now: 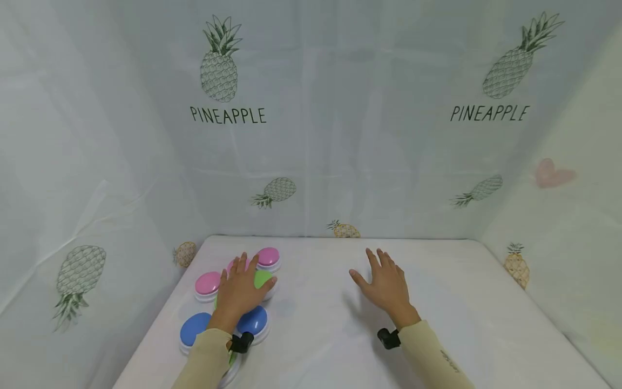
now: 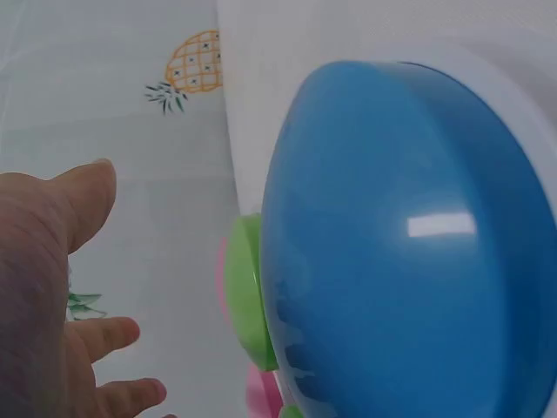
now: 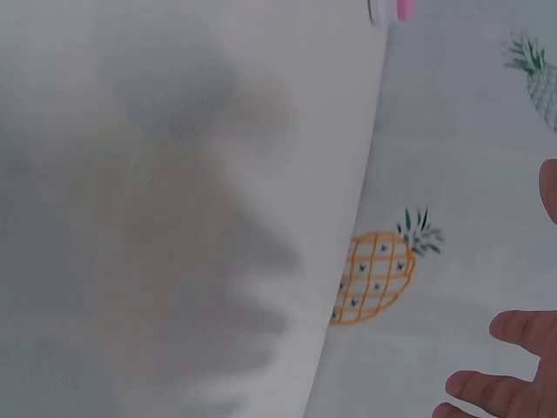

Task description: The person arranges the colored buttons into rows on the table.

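Note:
My left hand (image 1: pixel 239 294) hovers with spread fingers over a group of round push buttons on white bases. Around it are a pink button (image 1: pixel 208 282), another pink button (image 1: pixel 268 256), a green button (image 1: pixel 263 277) and a blue button (image 1: pixel 252 321). A second blue button (image 1: pixel 195 328) lies by the left sleeve. The hand and forearm partly hide several of the buttons. In the left wrist view a large blue button (image 2: pixel 374 244) fills the right side, apart from the fingers. My right hand (image 1: pixel 387 286) is held above the white table, fingers extended, holding nothing, its shadow below.
The white table (image 1: pixel 320 335) ends at a back edge against a hanging white curtain (image 1: pixel 340 151) printed with pineapples. More of this cloth hangs on the left and right sides. Each wrist wears a dark strap with a small black device (image 1: pixel 389 339).

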